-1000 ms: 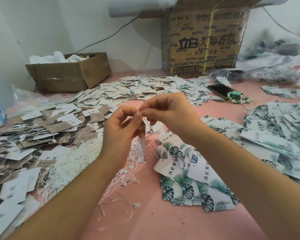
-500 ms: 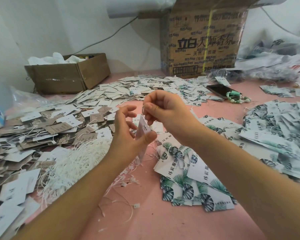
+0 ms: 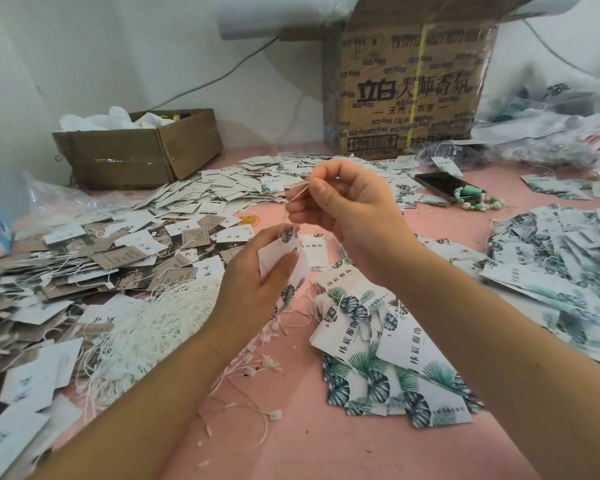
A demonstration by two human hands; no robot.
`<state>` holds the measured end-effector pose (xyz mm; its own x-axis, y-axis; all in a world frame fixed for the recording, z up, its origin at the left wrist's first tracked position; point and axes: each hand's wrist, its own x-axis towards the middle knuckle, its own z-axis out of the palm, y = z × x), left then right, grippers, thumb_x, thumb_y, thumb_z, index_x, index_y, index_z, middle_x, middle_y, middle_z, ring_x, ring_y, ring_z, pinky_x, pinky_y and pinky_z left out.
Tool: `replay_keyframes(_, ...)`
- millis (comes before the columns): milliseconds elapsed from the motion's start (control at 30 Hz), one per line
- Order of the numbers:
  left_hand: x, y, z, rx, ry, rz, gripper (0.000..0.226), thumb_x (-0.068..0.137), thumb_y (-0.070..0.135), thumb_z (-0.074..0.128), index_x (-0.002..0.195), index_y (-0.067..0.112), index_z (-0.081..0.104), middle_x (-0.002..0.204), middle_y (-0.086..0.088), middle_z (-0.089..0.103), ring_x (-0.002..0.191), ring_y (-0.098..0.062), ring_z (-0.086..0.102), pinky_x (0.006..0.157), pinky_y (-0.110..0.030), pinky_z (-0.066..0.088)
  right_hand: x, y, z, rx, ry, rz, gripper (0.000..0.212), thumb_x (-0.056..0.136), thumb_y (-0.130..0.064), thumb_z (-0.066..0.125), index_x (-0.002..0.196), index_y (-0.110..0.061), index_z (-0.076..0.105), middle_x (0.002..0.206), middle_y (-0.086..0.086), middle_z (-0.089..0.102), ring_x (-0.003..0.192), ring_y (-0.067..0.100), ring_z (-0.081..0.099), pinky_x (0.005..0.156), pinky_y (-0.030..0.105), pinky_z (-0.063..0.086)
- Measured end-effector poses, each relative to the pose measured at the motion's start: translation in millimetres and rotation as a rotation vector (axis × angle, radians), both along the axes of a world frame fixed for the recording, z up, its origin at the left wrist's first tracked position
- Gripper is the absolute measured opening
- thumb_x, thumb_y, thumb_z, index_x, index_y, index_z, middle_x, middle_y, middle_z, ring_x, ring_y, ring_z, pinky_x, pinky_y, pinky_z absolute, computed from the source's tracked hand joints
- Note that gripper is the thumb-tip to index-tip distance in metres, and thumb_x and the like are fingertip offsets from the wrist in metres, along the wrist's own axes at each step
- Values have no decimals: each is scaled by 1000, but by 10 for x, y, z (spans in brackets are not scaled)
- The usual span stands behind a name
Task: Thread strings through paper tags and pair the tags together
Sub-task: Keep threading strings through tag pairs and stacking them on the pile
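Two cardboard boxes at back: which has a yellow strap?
The tall brown cardboard box with black print, back right; a yellow strap runs down its front. The low plain box, back left, has none.

Left hand [image 3: 257,275] holds a leaf-print tag [image 3: 284,258]; right hand [image 3: 347,206] pinches its white string [image 3: 293,199] above.

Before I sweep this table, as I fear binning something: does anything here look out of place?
A dark phone and a bead bracelet lie on the pink table at the far right among tags; neither belongs to tag threading.
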<state>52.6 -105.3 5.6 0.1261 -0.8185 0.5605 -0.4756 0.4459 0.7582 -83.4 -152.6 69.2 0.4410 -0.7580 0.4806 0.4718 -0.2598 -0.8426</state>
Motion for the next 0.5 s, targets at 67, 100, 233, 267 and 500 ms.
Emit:
replay_keyframes(67,-21,26,26,23,134,-27,19,81,34,59,100,35,56,73,18,66,65,6,59,53,-10,44,-27,-43,-11,0,-10,-111,17,93,3,43,81,-6,51,73,7,62,64,14,61,65,23,54)
replay_keyframes(100,-31,34,37,28,208,-31,18,77,36,59,95,34,56,72,19,67,63,6,60,50,-12,45,-46,-70,-23,4,9,-181,17,93,3,44,81,-7,51,73,5,61,64,12,59,64,21,53)
replay_keyframes(233,-31,27,105,8,468,-36,20,74,35,60,91,25,56,72,16,69,63,0,63,51,-17,50,-103,-147,-113,64,293,-301,15,92,-1,48,80,-9,54,73,2,61,65,12,57,63,21,51)
replay_keyframes(267,-26,17,121,9,539,-52,20,74,34,60,90,23,57,73,14,70,66,-1,65,54,-19,52,-95,-143,-139,75,390,-264,15,91,-1,50,80,-9,55,73,2,62,65,12,58,62,22,50)
replay_keyframes(500,-10,-38,201,48,871,-54,4,88,20,55,90,19,58,70,10,70,67,-5,67,59,-25,56,65,-28,-238,19,634,-15,20,90,3,51,80,-10,61,79,9,65,68,21,59,66,27,52)
